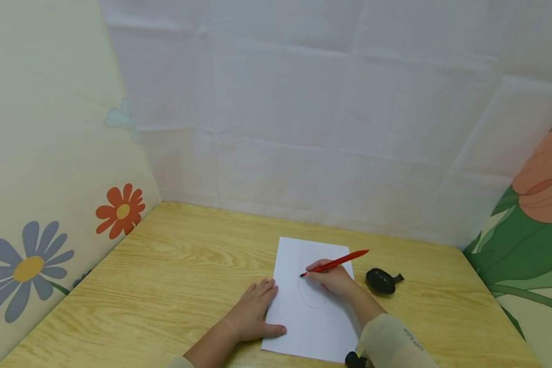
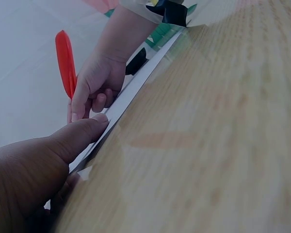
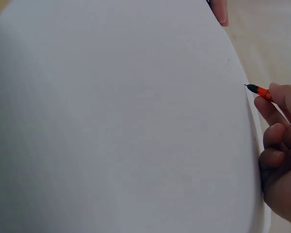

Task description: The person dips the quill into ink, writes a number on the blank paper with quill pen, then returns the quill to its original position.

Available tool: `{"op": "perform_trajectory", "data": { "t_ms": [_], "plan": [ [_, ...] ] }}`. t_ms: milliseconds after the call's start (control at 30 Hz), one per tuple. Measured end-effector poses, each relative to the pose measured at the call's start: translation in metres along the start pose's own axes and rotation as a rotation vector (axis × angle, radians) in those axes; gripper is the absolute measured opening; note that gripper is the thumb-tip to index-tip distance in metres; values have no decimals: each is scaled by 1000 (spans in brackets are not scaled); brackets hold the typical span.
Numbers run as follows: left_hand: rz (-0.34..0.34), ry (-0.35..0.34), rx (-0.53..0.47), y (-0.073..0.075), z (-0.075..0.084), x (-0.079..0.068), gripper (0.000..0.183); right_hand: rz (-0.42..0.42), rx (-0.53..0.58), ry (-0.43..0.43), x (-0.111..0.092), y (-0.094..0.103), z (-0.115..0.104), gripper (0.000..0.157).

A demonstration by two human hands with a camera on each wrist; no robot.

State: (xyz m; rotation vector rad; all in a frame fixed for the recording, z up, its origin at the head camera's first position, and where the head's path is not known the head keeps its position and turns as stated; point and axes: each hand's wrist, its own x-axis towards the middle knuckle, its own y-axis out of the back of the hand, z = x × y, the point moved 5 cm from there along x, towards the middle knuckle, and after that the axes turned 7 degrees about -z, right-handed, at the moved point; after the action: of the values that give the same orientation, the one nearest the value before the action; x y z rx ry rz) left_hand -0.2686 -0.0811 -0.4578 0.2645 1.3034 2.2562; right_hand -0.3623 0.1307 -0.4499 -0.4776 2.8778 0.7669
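A white sheet of paper (image 1: 299, 337) lies on the table, with a faint, thin oval outline (image 1: 314, 308) drawn on it. My right hand (image 1: 333, 281) rests on the sheet and pinches a red pen (image 1: 346, 258) with a dark tip. That tip is at the left side of the outline; whether it touches the paper I cannot tell. My left hand (image 1: 250, 318) lies spread along the paper's left edge, its thumb on the sheet. In the left wrist view the left thumb (image 2: 85, 133) presses near the edge, below the right hand and red pen.
A glossy black oval object with a short stub (image 1: 380, 281) sits on the wooden table (image 1: 202, 255), right of the paper. A small black item (image 1: 355, 360) shows by the right sleeve. White cloth (image 1: 276, 102) hangs behind, with flower-printed sheets at both sides.
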Motion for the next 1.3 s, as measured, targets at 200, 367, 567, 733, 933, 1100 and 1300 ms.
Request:
{"op": "perform_trajectory", "data": {
  "t_ms": [200, 367, 567, 733, 933, 1100, 1300],
  "plan": [
    [-5, 3, 1, 0, 0, 0, 97, -1, 4, 9, 2, -1, 2, 22],
    [-9, 6, -7, 0, 1, -1, 97, -13, 3, 22, 2, -1, 2, 22],
    [-10, 9, -8, 0, 1, -1, 97, -28, 7, 23, 2, -1, 2, 23],
    [-11, 13, -5, 1, 2, -1, 97, -5, 17, 4, 2, 1, 3, 24],
    [-22, 20, -10, 1, 3, -2, 97, 37, 59, -5, 1, 6, 7, 25],
    [-5, 9, -5, 1, 3, -2, 97, 69, 80, -10, -3, 12, 11, 23],
    [10, -2, -7, 3, 3, -3, 97, 102, 100, -6, -12, 20, 15, 26]
  ]
}}
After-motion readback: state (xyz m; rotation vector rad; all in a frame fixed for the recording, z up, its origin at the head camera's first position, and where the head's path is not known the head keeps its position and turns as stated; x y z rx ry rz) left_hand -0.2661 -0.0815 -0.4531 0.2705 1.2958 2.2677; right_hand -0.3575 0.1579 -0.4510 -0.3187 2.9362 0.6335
